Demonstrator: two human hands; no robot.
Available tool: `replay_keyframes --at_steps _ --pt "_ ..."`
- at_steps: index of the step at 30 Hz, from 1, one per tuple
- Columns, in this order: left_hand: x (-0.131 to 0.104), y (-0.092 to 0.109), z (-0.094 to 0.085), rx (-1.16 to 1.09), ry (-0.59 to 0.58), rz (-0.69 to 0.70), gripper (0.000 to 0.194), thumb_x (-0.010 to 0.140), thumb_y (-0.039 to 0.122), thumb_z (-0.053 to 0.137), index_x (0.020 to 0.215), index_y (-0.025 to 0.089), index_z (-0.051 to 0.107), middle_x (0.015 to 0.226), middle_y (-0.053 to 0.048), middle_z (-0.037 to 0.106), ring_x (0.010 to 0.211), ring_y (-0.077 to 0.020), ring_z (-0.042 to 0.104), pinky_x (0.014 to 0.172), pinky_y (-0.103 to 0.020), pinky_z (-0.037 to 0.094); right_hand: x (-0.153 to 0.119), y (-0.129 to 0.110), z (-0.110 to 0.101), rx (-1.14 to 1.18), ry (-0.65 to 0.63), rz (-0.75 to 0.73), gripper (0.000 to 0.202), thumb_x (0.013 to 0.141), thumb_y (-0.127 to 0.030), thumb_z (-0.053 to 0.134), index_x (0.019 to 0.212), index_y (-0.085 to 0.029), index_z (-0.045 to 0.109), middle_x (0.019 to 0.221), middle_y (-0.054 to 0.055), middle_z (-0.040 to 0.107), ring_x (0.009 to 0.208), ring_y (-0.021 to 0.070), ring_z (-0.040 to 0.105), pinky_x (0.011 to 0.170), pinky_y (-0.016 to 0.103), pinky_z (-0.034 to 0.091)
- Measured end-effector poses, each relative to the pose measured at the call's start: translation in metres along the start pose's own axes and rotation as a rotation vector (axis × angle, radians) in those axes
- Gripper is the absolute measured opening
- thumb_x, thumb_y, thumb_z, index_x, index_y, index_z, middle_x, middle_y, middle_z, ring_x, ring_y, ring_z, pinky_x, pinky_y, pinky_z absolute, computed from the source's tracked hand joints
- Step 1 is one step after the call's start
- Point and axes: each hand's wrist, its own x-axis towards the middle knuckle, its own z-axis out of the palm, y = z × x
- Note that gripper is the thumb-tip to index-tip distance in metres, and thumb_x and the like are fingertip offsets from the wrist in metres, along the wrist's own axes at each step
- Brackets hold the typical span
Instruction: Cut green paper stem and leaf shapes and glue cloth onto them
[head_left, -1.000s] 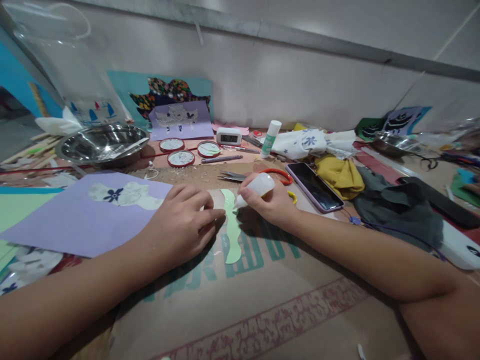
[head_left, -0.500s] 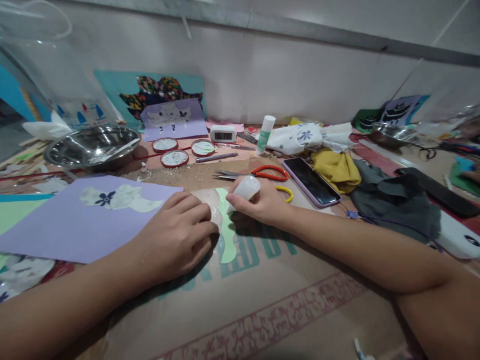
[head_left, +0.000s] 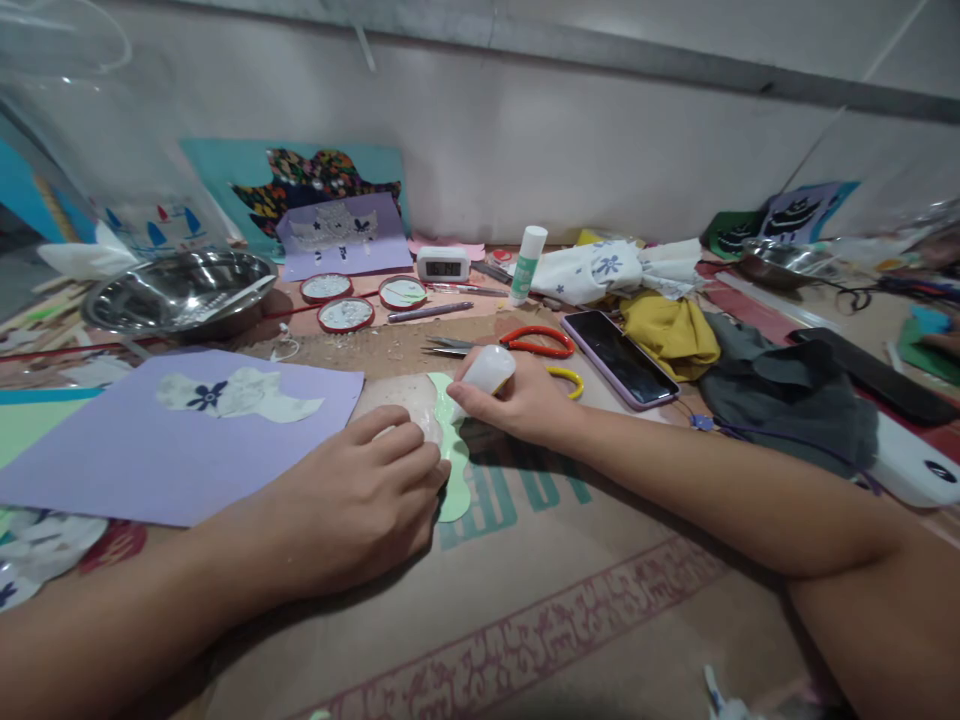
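A light green wavy-edged paper strip [head_left: 454, 492] lies on the brown cardboard. My left hand [head_left: 386, 480] has its fingers curled, with the tips resting on the strip's left edge and pressing it down. What lies under the palm is hidden. In my right hand [head_left: 517, 400] is a white glue bottle [head_left: 491, 370], tilted with its tip down at the upper part of the strip. Shiny wet glue shows on the strip near that tip. Orange-handled scissors [head_left: 536, 342] lie just beyond my right hand, and a yellow handle [head_left: 566, 380] shows beside it.
Purple paper [head_left: 187, 455] with a white flower-print cutout lies at left. Behind stand a steel bowl [head_left: 180, 295], red-rimmed dishes [head_left: 345, 314], a small clock [head_left: 442, 265] and a glue stick [head_left: 529, 265]. A phone [head_left: 619, 360] and yellow cloth [head_left: 667, 335] lie at right.
My left hand has shifted right and slightly down, its fingertips now over the green strip's edge. The right hand with the glue bottle stays almost in place.
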Motion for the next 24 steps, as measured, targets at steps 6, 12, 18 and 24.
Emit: replay_keyframes --at_steps 6,12,18,24 --pt "-0.004 -0.017 0.008 -0.091 0.078 -0.273 0.022 0.096 0.033 0.054 0.100 0.018 0.069 0.098 -0.010 0.067 0.090 -0.0271 0.059 0.084 -0.045 0.045 0.000 0.000 -0.001 0.005 0.009 -0.002 0.035 0.084 -0.048 0.065 0.069 -0.018 0.055 0.061 -0.001 0.056 0.057 0.0120 0.052 0.053 0.025 0.037" --pt "-0.006 -0.030 0.029 -0.178 -0.036 -0.515 0.073 0.088 0.059 0.060 0.142 0.011 0.047 0.151 -0.024 0.043 0.137 -0.0412 0.042 0.108 -0.058 0.039 0.000 -0.001 -0.002 -0.014 -0.004 -0.064 0.032 0.087 -0.044 0.063 0.070 -0.018 0.056 0.060 -0.002 0.056 0.056 0.0112 0.051 0.054 0.024 0.037" --pt "-0.003 -0.028 0.029 -0.224 -0.116 -0.536 0.073 0.088 0.061 0.058 0.141 0.011 0.051 0.154 -0.024 0.041 0.142 -0.0413 0.038 0.112 -0.060 0.035 -0.002 -0.005 -0.001 0.026 -0.036 -0.163 0.025 0.087 -0.037 0.063 0.071 -0.018 0.057 0.060 -0.003 0.056 0.056 0.0106 0.050 0.054 0.024 0.037" --pt "-0.003 -0.028 0.030 -0.247 -0.115 -0.552 0.076 0.087 0.061 0.058 0.146 0.014 0.046 0.155 -0.022 0.040 0.142 -0.0406 0.038 0.113 -0.060 0.034 -0.001 -0.003 0.000 0.019 -0.032 -0.134 0.027 0.087 -0.040 0.064 0.073 -0.018 0.056 0.065 -0.002 0.057 0.060 0.0118 0.052 0.057 0.024 0.040"
